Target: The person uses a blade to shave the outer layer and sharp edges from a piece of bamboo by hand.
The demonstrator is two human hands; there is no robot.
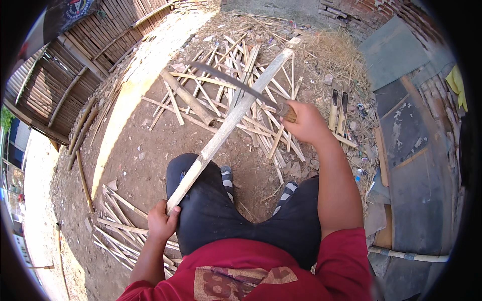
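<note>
My left hand (162,220) is closed around the near end of a long, pale split bamboo strip (221,136). The strip slants up and away to the right, passing over my left thigh. In my right hand (307,122) is the wooden handle of a machete (236,82), whose long dark blade points to the far left. The blade crosses the strip in its upper half; whether it touches or only passes over, I cannot tell. Beyond and beneath lies a loose heap of split bamboo sticks (203,93) on the ground.
A thick round bamboo pole (188,98) lies left of the heap. More sticks (120,220) are piled by my left forearm. Dry straw (336,55) lies at the far right, dark boards (411,185) along the right side, and a bamboo-slat wall (108,30) at the far left.
</note>
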